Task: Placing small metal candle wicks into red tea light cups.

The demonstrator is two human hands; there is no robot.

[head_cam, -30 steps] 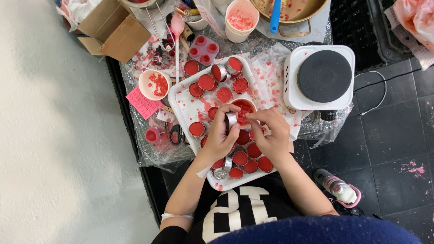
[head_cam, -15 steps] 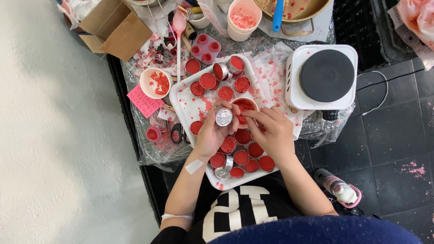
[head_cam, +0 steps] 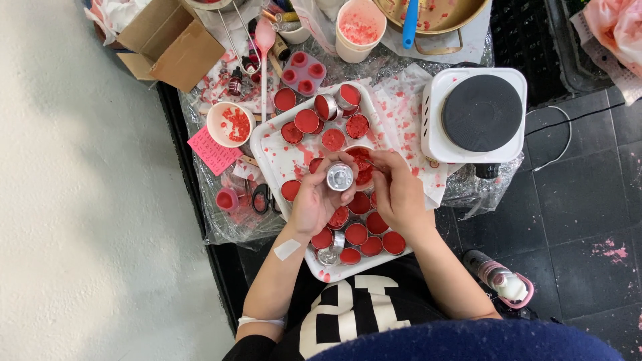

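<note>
My left hand (head_cam: pixel 319 199) holds a small round silver tin (head_cam: pixel 340 177) over a white tray (head_cam: pixel 275 152), its shiny base turned up toward me. My right hand (head_cam: pixel 396 192) is beside it on the right, fingers curled close to the tin and over a white bowl of red wax (head_cam: pixel 362 164). The tray carries several small tins filled with red wax (head_cam: pixel 307 121). An empty silver tin (head_cam: pixel 330 251) lies near the tray's front edge.
A white electric hot plate (head_cam: pixel 476 115) stands right of the tray. Behind are a paper cup (head_cam: pixel 359 29), a pan with a blue spatula (head_cam: pixel 428 13), a pink mould (head_cam: pixel 303 75), a cardboard box (head_cam: pixel 170 41), a small bowl (head_cam: pixel 229 124) and scissors (head_cam: pixel 262 198).
The left hand has turned the silver tin so its base faces up and lifted it slightly. The right hand has stayed close beside it.
</note>
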